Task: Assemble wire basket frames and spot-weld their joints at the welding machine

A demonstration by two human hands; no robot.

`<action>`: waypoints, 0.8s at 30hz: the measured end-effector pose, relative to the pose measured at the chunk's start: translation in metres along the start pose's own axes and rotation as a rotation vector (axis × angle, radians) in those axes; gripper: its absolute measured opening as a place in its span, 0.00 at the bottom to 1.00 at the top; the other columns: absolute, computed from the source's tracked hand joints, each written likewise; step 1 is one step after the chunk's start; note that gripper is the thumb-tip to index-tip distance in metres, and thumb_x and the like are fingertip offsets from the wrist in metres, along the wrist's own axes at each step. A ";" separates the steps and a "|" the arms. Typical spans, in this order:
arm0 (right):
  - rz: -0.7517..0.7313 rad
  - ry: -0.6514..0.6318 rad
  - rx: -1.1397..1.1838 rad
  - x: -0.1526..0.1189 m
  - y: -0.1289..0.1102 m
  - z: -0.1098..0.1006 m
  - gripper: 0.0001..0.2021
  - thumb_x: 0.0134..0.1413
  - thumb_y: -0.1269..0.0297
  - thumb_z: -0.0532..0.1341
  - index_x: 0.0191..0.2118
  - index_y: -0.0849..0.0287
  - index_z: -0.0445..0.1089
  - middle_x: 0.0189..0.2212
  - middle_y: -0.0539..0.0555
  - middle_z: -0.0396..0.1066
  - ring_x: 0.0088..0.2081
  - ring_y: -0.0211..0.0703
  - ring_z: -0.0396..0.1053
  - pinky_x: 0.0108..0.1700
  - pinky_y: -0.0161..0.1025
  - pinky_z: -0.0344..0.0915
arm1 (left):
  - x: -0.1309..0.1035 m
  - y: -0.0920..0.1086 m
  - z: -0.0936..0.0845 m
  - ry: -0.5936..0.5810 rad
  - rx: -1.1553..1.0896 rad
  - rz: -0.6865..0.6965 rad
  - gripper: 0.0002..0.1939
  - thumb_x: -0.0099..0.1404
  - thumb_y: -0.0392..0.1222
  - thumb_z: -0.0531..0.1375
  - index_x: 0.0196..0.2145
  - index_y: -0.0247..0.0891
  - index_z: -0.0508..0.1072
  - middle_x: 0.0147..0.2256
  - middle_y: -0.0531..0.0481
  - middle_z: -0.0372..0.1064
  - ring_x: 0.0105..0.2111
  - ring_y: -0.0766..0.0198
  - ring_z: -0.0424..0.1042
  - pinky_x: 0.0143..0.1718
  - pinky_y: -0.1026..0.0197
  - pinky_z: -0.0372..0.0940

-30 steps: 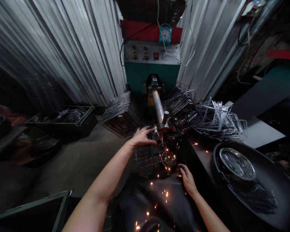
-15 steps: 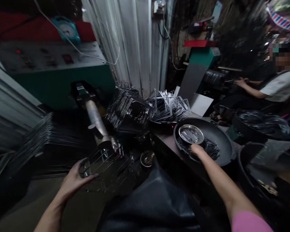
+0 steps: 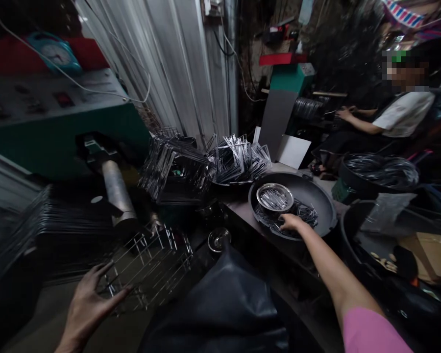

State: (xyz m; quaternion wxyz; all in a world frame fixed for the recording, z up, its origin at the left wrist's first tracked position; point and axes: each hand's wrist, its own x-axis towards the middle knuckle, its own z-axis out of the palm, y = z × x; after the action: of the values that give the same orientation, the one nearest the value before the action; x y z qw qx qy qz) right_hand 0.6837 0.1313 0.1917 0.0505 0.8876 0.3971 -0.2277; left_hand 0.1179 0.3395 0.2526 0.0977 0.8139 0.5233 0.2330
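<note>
My left hand (image 3: 90,296) grips the near left end of a wire rack (image 3: 147,269), thumb on one side and fingers on the other. The rack's far end lies by the metal arm (image 3: 117,189) of a green machine. Over the right side of a wide black pan (image 3: 323,206) reaches my right hand (image 3: 292,223), its fingers bent down at loose wire pieces (image 3: 306,213); whether it pinches any is too small to tell. Just behind it in the pan stands a round steel bowl (image 3: 275,197) of short metal pins.
Bent wire frames (image 3: 238,157) are heaped behind the pan. A small metal dish (image 3: 219,239) sits near the dark apron. Stacked wire racks (image 3: 69,215) stand at left. At right are tubs (image 3: 380,179) and a seated person (image 3: 404,115).
The view has turned to the right. My right hand has moved off the bowl's near edge to the wire pieces beside it. My left hand still has the rack.
</note>
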 end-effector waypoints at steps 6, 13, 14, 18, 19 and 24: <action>-0.016 0.075 0.023 0.011 -0.018 0.014 0.12 0.56 0.62 0.59 0.45 0.62 0.67 0.45 0.57 0.66 0.46 0.46 0.65 0.48 0.48 0.61 | -0.037 0.017 -0.001 0.008 -0.029 0.033 0.34 0.44 0.60 0.57 0.48 0.45 0.62 0.53 0.44 0.59 0.55 0.40 0.56 0.53 0.39 0.56; -0.005 0.141 0.136 0.014 -0.009 0.009 0.09 0.53 0.65 0.61 0.40 0.62 0.70 0.41 0.56 0.70 0.43 0.45 0.67 0.43 0.42 0.63 | -0.054 0.051 -0.008 0.125 0.094 0.230 0.33 0.48 0.58 0.55 0.53 0.61 0.53 0.56 0.54 0.55 0.53 0.39 0.58 0.51 0.35 0.52; -0.004 0.170 0.154 0.012 -0.008 0.009 0.09 0.52 0.66 0.61 0.40 0.61 0.71 0.40 0.56 0.71 0.43 0.46 0.68 0.42 0.40 0.63 | -0.053 0.057 -0.009 0.138 0.122 0.240 0.33 0.48 0.58 0.55 0.53 0.62 0.53 0.56 0.53 0.55 0.52 0.39 0.58 0.51 0.35 0.51; 0.010 0.340 0.238 0.001 -0.007 -0.001 0.09 0.51 0.67 0.59 0.39 0.60 0.72 0.37 0.58 0.72 0.42 0.49 0.68 0.40 0.37 0.62 | -0.047 0.075 -0.012 0.117 0.273 0.266 0.33 0.50 0.57 0.52 0.53 0.46 0.57 0.53 0.39 0.58 0.53 0.37 0.56 0.51 0.34 0.48; 0.012 0.390 0.263 -0.003 -0.009 -0.005 0.09 0.52 0.67 0.58 0.39 0.61 0.72 0.36 0.59 0.72 0.41 0.49 0.68 0.40 0.37 0.62 | -0.046 0.079 -0.012 0.103 0.316 0.266 0.32 0.50 0.56 0.53 0.52 0.41 0.59 0.52 0.35 0.58 0.53 0.36 0.56 0.51 0.34 0.48; -0.135 0.591 0.431 -0.042 -0.051 -0.008 0.15 0.58 0.61 0.48 0.42 0.64 0.67 0.37 0.58 0.70 0.39 0.44 0.67 0.39 0.36 0.62 | -0.041 0.093 -0.010 0.095 0.436 0.233 0.34 0.48 0.56 0.55 0.48 0.30 0.64 0.50 0.26 0.57 0.52 0.38 0.56 0.51 0.35 0.47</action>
State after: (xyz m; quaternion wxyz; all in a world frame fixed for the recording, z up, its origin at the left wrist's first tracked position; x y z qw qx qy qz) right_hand 0.6252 0.1390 0.2218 -0.2695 0.8772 0.3951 -0.0429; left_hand 0.1740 0.2613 0.2877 -0.1321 0.8586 0.4680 0.1622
